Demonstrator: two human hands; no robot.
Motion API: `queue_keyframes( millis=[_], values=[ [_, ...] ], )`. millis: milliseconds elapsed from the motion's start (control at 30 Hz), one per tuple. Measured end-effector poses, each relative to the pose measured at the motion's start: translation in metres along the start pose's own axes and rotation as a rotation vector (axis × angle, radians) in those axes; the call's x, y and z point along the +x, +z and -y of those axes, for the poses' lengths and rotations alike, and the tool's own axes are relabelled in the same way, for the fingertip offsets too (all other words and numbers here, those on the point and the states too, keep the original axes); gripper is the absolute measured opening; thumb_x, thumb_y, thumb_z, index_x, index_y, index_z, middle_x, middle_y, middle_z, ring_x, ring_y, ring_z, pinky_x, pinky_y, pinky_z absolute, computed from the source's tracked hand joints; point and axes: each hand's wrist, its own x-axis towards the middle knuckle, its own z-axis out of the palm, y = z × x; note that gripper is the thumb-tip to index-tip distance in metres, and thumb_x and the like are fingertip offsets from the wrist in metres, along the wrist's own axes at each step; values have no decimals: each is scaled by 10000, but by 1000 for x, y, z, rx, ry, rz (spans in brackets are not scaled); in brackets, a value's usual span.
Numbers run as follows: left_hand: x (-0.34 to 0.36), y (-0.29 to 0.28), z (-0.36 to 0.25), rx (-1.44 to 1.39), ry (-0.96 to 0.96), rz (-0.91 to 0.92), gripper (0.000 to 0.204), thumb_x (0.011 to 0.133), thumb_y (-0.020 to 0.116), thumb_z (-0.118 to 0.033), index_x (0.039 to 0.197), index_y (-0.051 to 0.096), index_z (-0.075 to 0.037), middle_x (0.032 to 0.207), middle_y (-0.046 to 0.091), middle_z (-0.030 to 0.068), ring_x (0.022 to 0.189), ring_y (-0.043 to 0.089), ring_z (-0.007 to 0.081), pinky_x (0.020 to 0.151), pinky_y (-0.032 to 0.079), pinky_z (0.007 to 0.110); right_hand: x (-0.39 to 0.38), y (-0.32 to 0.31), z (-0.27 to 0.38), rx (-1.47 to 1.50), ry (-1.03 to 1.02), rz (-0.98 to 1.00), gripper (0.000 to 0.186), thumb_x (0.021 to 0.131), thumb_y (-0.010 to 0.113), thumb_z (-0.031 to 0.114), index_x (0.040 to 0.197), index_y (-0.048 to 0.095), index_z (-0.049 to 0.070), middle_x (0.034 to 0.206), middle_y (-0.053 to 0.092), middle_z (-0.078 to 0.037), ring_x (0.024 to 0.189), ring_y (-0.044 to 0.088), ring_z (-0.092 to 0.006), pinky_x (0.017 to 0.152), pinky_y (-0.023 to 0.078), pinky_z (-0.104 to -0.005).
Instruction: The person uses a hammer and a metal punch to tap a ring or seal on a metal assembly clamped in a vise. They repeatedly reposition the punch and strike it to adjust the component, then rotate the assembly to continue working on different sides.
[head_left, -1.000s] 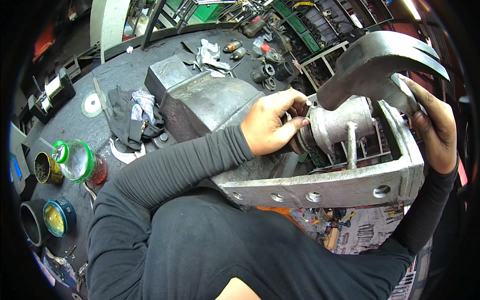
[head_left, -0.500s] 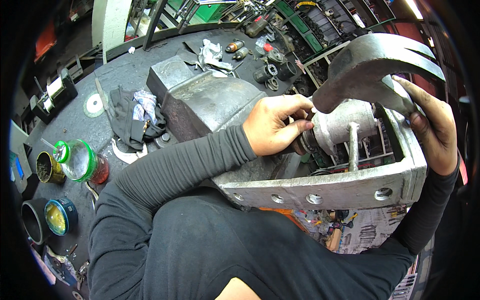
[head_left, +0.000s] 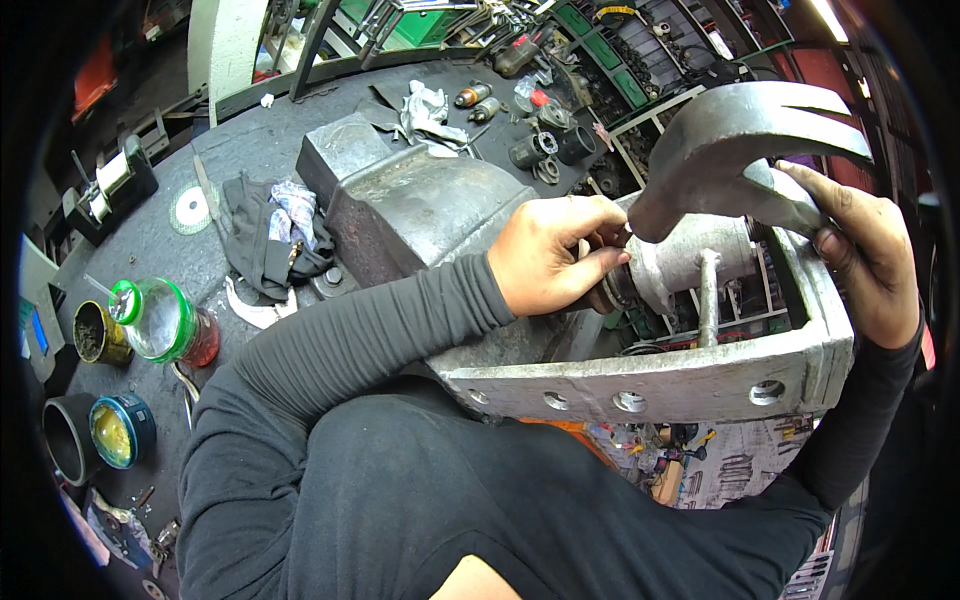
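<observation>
A claw hammer (head_left: 715, 130) is gripped near its head by my right hand (head_left: 872, 250), its claw toward the far right. Its striking face hangs right beside the fingertips of my left hand (head_left: 550, 255); whether they touch I cannot tell. The left thumb and fingers are pinched together at the left end of a grey metal cylinder (head_left: 685, 262), and what they hold is hidden. A thin rod (head_left: 708, 300) stands out from the cylinder. The cylinder sits inside a heavy grey metal frame (head_left: 690, 380) with several round holes along its near side.
A large metal block (head_left: 430, 195) adjoins the frame on the dark workbench (head_left: 150, 265). To the left are a dark cloth (head_left: 250, 245), a green-lidded jar (head_left: 165, 325), a blue tub (head_left: 122, 432) and a yellow can (head_left: 98, 335). Metal rings (head_left: 535, 148) lie at the back.
The hammer head has come down slightly, closer to my left fingertips, and its claw has tipped lower. My left hand has stayed at the cylinder's end.
</observation>
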Motion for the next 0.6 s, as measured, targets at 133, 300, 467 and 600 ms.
queue_keyframes(
  millis=[133,300,467,600],
  values=[
    [-1,1,0,-30,-33,8,229,736,686,-1,954,618,-8,802,641,83,721,625,148,657,491,268,1,-4,1,-41,-20,-6,432,762,506,-2,1188,547,-59,865,638,-169,649,597,-189,600,452,-264],
    [-1,-1,2,10,-17,9,216,735,679,4,943,621,-2,808,644,92,718,627,153,653,491,269,4,0,-1,-140,-36,11,431,753,516,-5,1180,557,-46,850,633,-164,664,596,-211,635,459,-287],
    [0,-1,-2,-13,-46,13,188,743,673,-14,922,615,-6,793,643,112,707,637,185,640,495,290,6,-4,5,-126,31,19,433,773,531,70,1184,543,-64,917,634,-199,749,616,-252,690,456,-326],
    [1,0,-1,4,-30,6,167,744,675,-42,895,607,-18,786,646,135,719,657,247,641,510,325,4,-6,4,-105,60,-1,435,785,520,86,1195,539,-60,1014,629,-197,808,596,-252,758,432,-321]
  ],
)
